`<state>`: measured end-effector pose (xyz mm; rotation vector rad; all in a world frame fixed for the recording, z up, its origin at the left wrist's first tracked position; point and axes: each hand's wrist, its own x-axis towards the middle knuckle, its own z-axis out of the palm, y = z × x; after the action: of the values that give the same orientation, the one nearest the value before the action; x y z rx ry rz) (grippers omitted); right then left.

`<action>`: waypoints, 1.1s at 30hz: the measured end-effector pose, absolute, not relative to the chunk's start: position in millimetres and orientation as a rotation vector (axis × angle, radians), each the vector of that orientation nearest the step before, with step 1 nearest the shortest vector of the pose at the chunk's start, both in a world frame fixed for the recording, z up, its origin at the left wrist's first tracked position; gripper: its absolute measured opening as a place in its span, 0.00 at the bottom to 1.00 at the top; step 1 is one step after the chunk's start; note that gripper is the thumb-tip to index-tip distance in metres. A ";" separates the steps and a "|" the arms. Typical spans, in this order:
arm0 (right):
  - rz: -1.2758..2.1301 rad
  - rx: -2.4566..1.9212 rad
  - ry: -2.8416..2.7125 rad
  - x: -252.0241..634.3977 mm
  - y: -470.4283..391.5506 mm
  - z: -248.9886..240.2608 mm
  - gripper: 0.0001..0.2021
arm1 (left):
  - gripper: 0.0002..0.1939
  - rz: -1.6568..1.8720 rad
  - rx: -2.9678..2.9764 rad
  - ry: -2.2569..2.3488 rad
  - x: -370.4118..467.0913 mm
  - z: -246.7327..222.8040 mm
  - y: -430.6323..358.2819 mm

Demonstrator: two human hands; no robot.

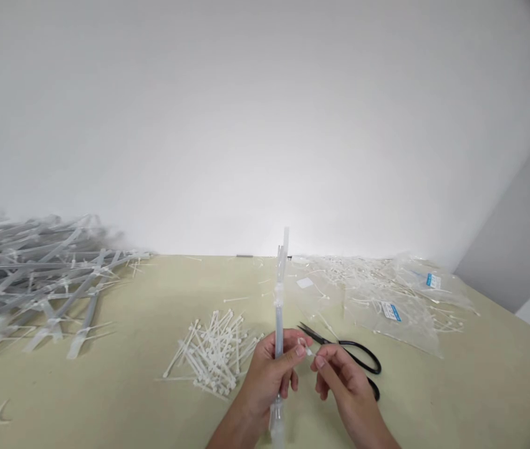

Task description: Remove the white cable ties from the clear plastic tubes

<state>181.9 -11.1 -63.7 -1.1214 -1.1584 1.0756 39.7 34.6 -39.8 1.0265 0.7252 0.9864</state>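
Observation:
My left hand [269,371] is wrapped round an upright, translucent grey-white tube bundle [279,318] with clear pieces at its top and bottom. Between my two hands is a small white cable tie [308,351], bent into a loop near my left thumb and fingertips. My right hand [342,377] pinches the tie's other side with thumb and forefinger. Black-handled scissors [358,355] lie on the table just behind and beside my right hand, partly hidden by it. To the left of my left hand is a loose pile of white cable ties [218,352].
A large heap of grey tube bundles with ties [35,274] covers the table's left side. Clear plastic bags [386,305] with cable ties lie at the back right. A curved white scrap [2,411] sits front left on the pale yellow table [129,399]. A white wall stands behind.

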 end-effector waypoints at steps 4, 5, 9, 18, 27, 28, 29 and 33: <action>1.099 -1.095 -1.128 183.6 -9.8 -62.9 0.13 | 0.17 0.985 0.997 0.697 39.1 -40.4 35.9; 1.100 -1.090 -1.119 184.0 -9.2 -62.4 0.13 | 0.18 0.978 0.993 0.687 39.0 -40.6 35.7; 1.117 -1.081 -1.101 184.3 -8.3 -58.7 0.13 | 0.17 0.983 0.963 0.638 39.0 -42.5 33.6; 1.143 -1.075 -1.072 183.7 -9.7 -58.6 0.14 | 0.17 0.973 1.057 0.705 37.6 -38.2 35.9; 1.299 -0.832 -0.557 214.2 5.2 -39.0 0.09 | 0.24 1.047 1.410 0.920 35.5 -27.1 31.0; 1.320 -0.778 -0.510 217.7 6.6 -36.6 0.08 | 0.22 1.043 1.398 0.885 36.1 -27.2 31.9; 1.342 -0.726 -0.473 220.6 7.5 -34.6 0.08 | 0.20 1.036 1.383 0.846 36.6 -27.1 32.9; 1.431 -0.572 -0.369 227.0 8.0 -30.0 0.07 | 0.15 0.947 1.270 0.716 37.2 -24.5 35.6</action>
<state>227.0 8.0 -30.0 -0.5723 -0.3688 1.4312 37.2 35.6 -24.5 1.2696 0.7161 0.9473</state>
